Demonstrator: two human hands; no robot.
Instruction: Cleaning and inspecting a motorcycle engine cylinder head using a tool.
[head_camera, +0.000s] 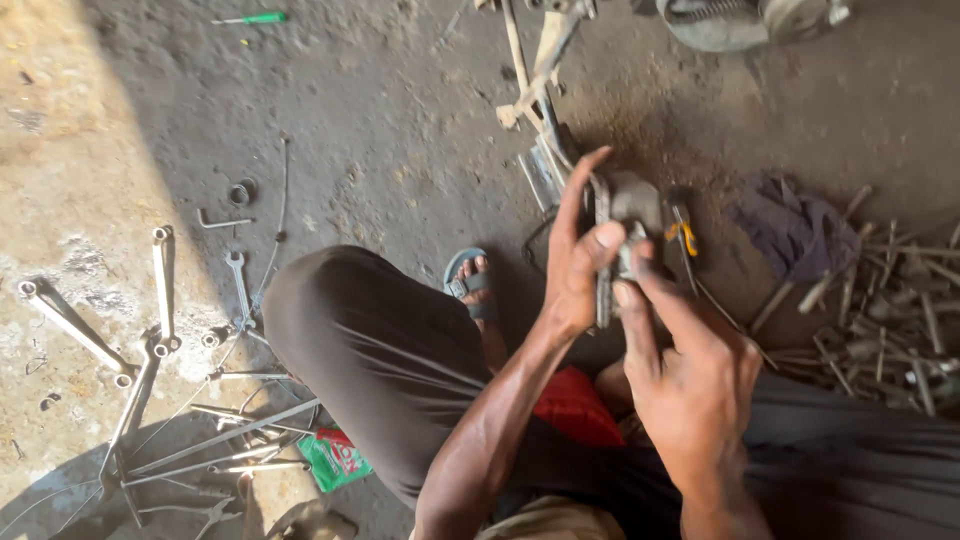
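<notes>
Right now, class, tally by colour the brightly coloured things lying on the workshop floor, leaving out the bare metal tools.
Green: 2, the green-handled screwdriver and the green packet
Purple: 1, the purple rag
Yellow: 1, the yellow-handled tool
Red: 1, the red cloth under the knee
Total: 5

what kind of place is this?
Likely an informal repair workshop, perhaps for bikes, with work done on the concrete floor. Ring spanners lie scattered at one side, a heap of bolts and rods at the other, and both hands grip a greasy metal part.
</notes>
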